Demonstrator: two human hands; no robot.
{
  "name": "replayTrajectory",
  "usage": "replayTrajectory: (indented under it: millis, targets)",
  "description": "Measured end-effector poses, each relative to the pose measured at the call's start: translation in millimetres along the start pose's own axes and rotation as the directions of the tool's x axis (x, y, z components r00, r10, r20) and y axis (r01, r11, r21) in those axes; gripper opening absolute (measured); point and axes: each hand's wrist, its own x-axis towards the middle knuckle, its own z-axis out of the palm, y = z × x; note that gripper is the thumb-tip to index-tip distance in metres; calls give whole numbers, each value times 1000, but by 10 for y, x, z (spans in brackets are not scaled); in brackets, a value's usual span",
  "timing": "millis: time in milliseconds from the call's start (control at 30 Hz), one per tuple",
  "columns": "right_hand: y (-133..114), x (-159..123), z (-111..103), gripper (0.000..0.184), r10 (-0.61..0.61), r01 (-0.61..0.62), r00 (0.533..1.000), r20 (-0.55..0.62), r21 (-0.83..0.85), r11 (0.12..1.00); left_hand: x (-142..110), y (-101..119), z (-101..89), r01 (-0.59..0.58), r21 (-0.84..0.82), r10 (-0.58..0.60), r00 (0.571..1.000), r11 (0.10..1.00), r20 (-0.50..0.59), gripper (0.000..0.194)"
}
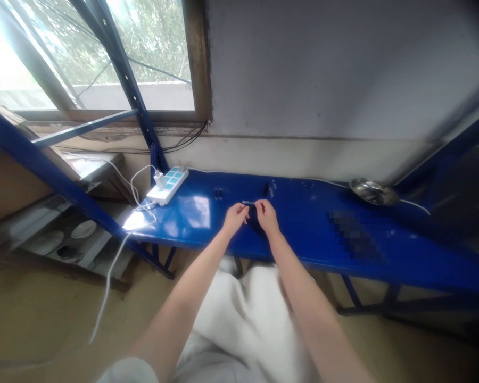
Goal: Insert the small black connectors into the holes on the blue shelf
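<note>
My left hand (235, 219) and my right hand (266, 215) are close together above the blue table (303, 234). Between their pinched fingertips is a short, thin, see-through rod-like piece (248, 202), too small to name exactly. Both hands are closed on it, one at each end. Just beyond my right hand lies a dark piece (266, 189) beside a small cluster of clear pieces (273, 187). Two short dark pieces (218, 194) lie side by side, beyond my left hand.
A white power strip (168, 186) with a plugged-in charger (159, 180) sits at the table's left end. Its white cable (108, 282) hangs down. At the right are a shiny metal dish (373, 192) and a blurred-out dark object (353, 234). Blue frame posts (130, 85) rise at the left.
</note>
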Motion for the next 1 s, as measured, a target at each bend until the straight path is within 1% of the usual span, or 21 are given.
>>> replayTrajectory:
  millis: [67, 167, 300, 400, 467, 533, 600, 733, 867, 1000]
  targets:
    - [35, 7, 33, 26, -85, 86, 995, 55, -17, 996, 8, -4, -2, -4, -12, 3, 1000, 1000, -29, 25]
    - [87, 16, 80, 21, -126, 132, 985, 119, -43, 990, 28, -14, -2, -9, -51, 5, 997, 999, -76, 24]
    - [106, 21, 121, 18, -125, 150, 971, 203, -114, 982, 46, -43, 10, -10, -77, 2, 994, 997, -105, 20]
    - [70, 16, 126, 22, -89, 149, 952, 293, -188, 971, 45, -68, 14, -11, -39, 6, 993, 999, -116, 18]
    - [43, 11, 122, 24, -71, 148, 940, 333, -210, 966, 39, -78, 10, -13, -3, 13, 993, 1000, -115, 17]
    - [33, 7, 118, 25, -76, 153, 937, 342, -203, 967, 30, -78, 2, -17, 27, 20, 994, 999, -108, 17]
    - [41, 7, 115, 25, -102, 165, 940, 327, -171, 971, 24, -72, -4, -22, 46, 27, 994, 999, -102, 17]
    - [75, 18, 102, 23, -161, 184, 943, 290, -54, 981, 22, -59, -1, -13, 51, 18, 995, 999, -100, 14]
    - [72, 27, 86, 23, -102, 101, 955, 277, 20, 995, 23, -48, 11, 8, 31, -4, 994, 999, -108, 12]
    - [43, 28, 75, 22, -52, 39, 954, 294, 51, 998, 12, -26, 4, 0, 16, 1, 994, 1000, -109, 12]
